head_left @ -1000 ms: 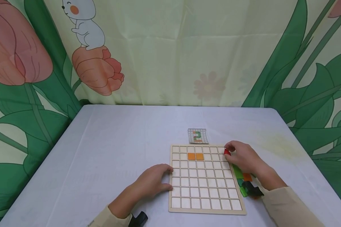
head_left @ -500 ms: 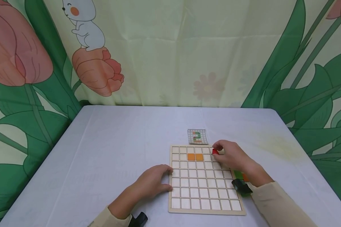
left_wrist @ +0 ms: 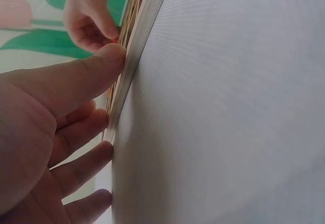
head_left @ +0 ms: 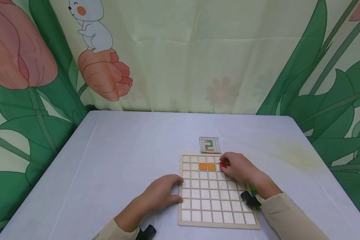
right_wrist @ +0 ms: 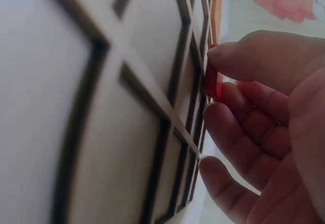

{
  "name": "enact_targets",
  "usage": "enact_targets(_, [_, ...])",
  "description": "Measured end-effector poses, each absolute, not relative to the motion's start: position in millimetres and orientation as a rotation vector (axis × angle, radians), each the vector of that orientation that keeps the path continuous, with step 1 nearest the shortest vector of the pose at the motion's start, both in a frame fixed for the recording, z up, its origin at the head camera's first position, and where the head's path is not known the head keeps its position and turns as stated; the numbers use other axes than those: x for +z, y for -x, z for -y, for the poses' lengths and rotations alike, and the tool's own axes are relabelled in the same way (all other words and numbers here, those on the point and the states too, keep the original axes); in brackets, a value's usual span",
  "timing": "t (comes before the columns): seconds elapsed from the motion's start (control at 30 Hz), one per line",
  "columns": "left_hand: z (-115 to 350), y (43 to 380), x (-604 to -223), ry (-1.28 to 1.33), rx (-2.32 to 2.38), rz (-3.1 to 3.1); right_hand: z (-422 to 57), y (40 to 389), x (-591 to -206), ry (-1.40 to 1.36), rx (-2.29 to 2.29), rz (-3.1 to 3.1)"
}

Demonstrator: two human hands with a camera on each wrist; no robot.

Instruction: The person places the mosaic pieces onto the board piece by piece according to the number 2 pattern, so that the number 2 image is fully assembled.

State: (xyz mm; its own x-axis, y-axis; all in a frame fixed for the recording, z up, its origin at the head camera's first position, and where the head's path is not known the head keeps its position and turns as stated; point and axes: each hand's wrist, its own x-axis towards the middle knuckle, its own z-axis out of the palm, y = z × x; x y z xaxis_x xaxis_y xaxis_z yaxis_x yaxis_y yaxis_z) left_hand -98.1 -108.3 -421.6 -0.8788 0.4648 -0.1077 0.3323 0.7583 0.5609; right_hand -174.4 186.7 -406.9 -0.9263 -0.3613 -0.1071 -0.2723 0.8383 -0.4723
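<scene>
A wooden grid board (head_left: 219, 226) with white cells lies on the table. Two orange square tiles (head_left: 207, 166) sit side by side in its second row from the far edge. My right hand (head_left: 241, 168) pinches a red tile (head_left: 222, 165) between thumb and fingers, a little right of the orange pair. In the right wrist view the red tile (right_wrist: 212, 76) is at the grid's surface; whether it is seated in a cell, I cannot tell. With thumb and fingertips, my left hand (head_left: 160, 191) touches the board's left edge, its fingers loosely extended (left_wrist: 84, 127).
Just beyond the board's far edge lies a small card (head_left: 209, 145) with a coloured grid pattern. Green pieces (head_left: 253, 190) show at the board's right edge, partly hidden by the right forearm. A white cloth (head_left: 132, 140) covers the table, and a printed curtain (head_left: 168, 66) hangs behind.
My right hand has carried the red tile leftward from the board's right edge to near the orange tiles. The left hand has stayed at the left edge.
</scene>
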Motion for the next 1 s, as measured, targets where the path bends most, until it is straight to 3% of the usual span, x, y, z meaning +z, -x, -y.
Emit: enact_targets(1.0, [108.6, 98.6, -423.9, -0.670, 0.805, -2.732, -180.7, 171.1, -407.4, 0.554, -0.655, -2.833])
